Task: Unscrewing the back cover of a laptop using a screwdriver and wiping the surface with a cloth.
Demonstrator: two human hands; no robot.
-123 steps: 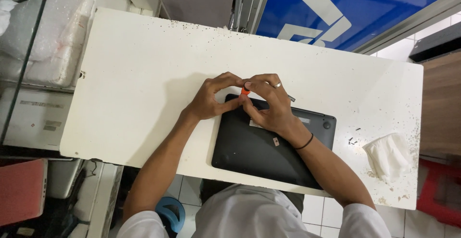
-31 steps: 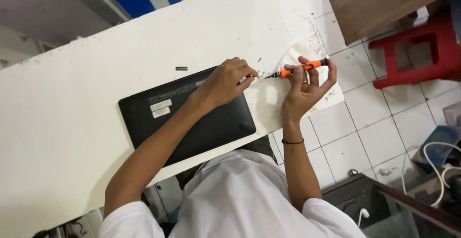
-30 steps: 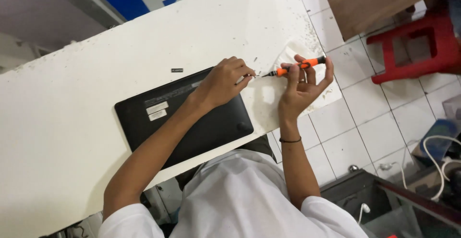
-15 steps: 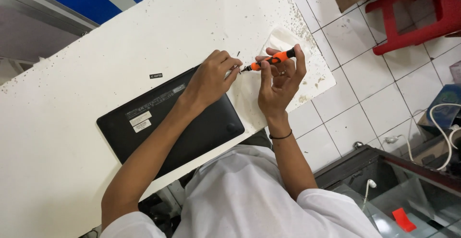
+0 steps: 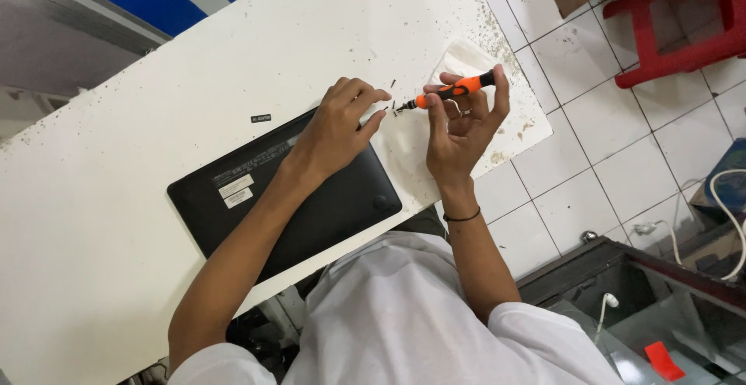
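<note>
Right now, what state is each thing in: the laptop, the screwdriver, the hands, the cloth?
Laptop: shut, lying bottom up on the white table.
Screwdriver: lifted off the table, tip pointing at the left fingertips.
Right hand: gripping the screwdriver.
Left hand: resting on the laptop's corner, fingertips pinched.
White cloth: crumpled, flat on the table.

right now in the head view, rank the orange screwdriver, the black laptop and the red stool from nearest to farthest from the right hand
1. The orange screwdriver: held in the right hand, above the white table's right end.
2. The black laptop: bottom up on the table, to the hand's left, under the left hand.
3. The red stool: on the tiled floor, far at the upper right.
</note>
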